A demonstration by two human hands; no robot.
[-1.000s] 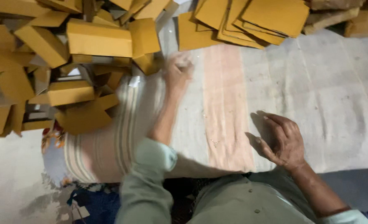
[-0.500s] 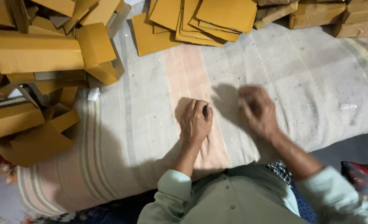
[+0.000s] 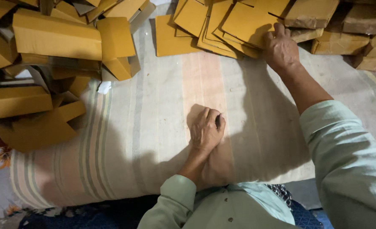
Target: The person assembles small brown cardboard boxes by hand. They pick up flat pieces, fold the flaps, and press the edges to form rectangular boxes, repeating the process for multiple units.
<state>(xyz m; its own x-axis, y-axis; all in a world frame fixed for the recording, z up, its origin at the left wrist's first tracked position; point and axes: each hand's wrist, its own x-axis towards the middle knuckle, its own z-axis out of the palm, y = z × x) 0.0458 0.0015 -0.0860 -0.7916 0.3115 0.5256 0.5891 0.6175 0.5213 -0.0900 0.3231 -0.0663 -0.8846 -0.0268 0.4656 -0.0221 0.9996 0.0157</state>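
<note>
My right hand [image 3: 280, 47] flat on yellow card stack [image 3: 221, 25], twelve o'clock, grasping nothing. Left hand [image 3: 206, 129] loosely curled, empty, on striped cloth [image 3: 154, 118]. Yellow boxes [image 3: 56, 36] ten o'clock.

shirt [image 3: 238, 208]: pale green, buttons showing down the front
sleeves [image 3: 344, 157]: long, loose, same pale green, creasing at the cuffs
hands: left hand [image 3: 207, 129], right hand [image 3: 280, 48], both bare

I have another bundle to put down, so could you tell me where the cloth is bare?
Bare striped cloth lies between the left hand and the folded boxes, and right of that hand. Crowded: the flat card stack under the right hand.
</note>
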